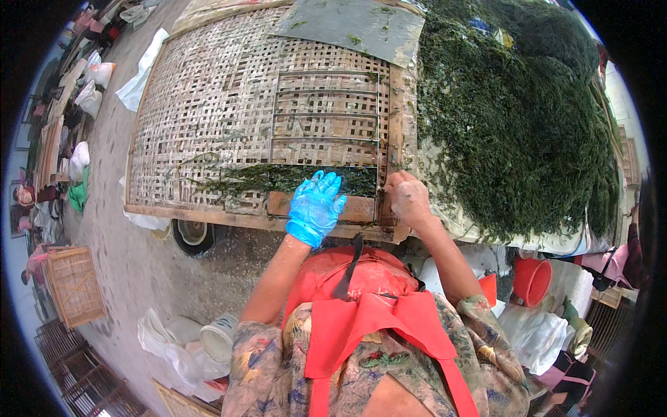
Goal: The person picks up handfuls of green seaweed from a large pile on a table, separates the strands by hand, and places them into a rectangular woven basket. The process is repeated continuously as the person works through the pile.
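My left hand [315, 208] wears a blue disposable glove and lies palm down. Its fingers rest on a band of dark green seaweed [357, 180], and its palm covers part of a reddish-brown slat [359, 208]. Both are at the near end of a thin metal grid frame [325, 114] with several rungs, laid on a woven bamboo tray [208, 114]. Loose strands of seaweed trail left of the frame. My right hand [409, 200] is bare, its fingers curled by the tray's wooden rim [397, 120]; whether something is inside them is hidden.
A large heap of seaweed [510, 125] lies right of the tray. A grey sheet [354, 28] covers the tray's far corner. Below are a wheel [193, 237], a white bucket [218, 336] and a red bucket [531, 281]. A wooden-framed rack [75, 286] stands at left, with people beyond.
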Motion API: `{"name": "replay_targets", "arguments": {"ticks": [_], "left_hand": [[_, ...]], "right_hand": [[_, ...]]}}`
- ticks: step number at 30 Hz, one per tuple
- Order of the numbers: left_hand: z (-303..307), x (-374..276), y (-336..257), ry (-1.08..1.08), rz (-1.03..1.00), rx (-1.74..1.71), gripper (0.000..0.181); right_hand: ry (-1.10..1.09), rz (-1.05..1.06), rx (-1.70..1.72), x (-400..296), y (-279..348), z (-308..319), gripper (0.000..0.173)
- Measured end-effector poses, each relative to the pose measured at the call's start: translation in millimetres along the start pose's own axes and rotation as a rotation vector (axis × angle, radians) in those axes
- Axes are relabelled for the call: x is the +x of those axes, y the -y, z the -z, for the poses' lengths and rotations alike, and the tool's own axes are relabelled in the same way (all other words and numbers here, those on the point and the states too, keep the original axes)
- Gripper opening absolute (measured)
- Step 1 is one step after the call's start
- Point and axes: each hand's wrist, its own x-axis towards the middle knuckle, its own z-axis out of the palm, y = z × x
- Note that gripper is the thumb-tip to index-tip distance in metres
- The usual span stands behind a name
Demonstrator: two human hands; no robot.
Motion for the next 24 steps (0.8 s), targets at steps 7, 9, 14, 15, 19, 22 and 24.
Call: {"name": "replay_targets", "arguments": {"ticks": [7,9,14,15,19,22,24], "left_hand": [[-3,-3,9,0.037,0.036,-0.055,0.036],[-1,-4,11,0.035,0.041,-0.085,0.033],[3,-11,23,-0.043,0.06,-0.207,0.028],[6,-11,25,-0.06,0.062,-0.207,0.027],[25,-13,27,-0.14,0.146,-0.246,0.023],[42,-24,35,-0.191,0.233,-0.255,0.023],[51,-34,42,-0.203,0.291,-0.236,0.024]], "right_hand": [[0.096,-0.232,0.838,16,46,23,0.016],[0.125,-0.045,0.551,23,56,15,0.015],[0.071,0.081,0.278,21,52,11,0.025],[0.096,0.166,0.242,22,50,5,0.026],[0.314,0.298,0.051,26,49,-12,0.033],[0.273,0.289,0.067,28,59,-9,0.034],[0.286,0.381,0.091,36,72,-6,0.034]]}}
